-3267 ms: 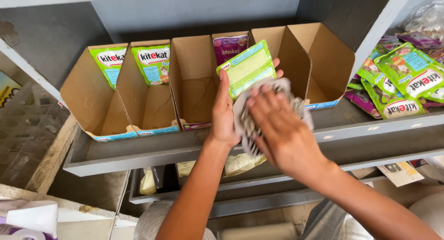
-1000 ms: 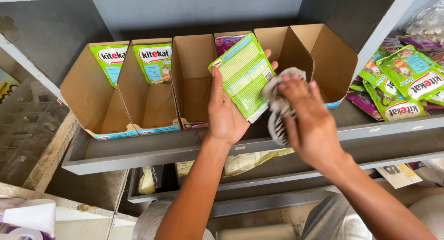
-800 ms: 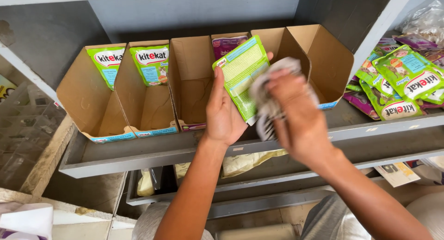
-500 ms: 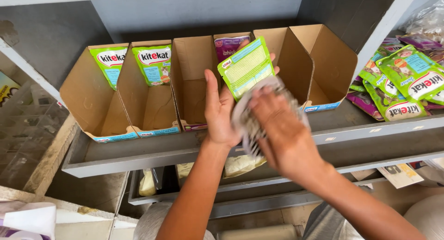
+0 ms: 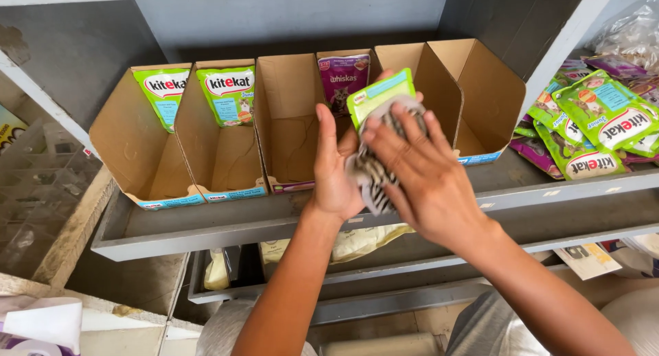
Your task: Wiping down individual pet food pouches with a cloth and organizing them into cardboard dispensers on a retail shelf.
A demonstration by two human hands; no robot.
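left-hand trays: two open cardboard trays on the grey shelf, each with one green pouch standing at the back; well apart from my hands.
middle tray: open cardboard, a purple pouch upright at its rear; sits directly behind my left hand.
left hand: thumb up the near side, fingers wrapped behind the green pouch, gripping it upright in front of the trays, above the shelf edge.
pouch, look: bright green, flat, glossy foil with a pale blue band near the top; only the upper part shows, the rest is under the cloth.
cloth: striped grey and white, bunched against the pouch face.
right hand: fingers spread and pressed flat on the cloth, palm bearing on the pouch.
risk 1: my judgement, pressure from the right could crease the foil or push it out of a one-sided grip; it would drop to the shelf or lower shelf.
risk 2: an elbow swing could tip the light empty trays at right.
right pile: loose green and purple pouches lying on the shelf, untouched.
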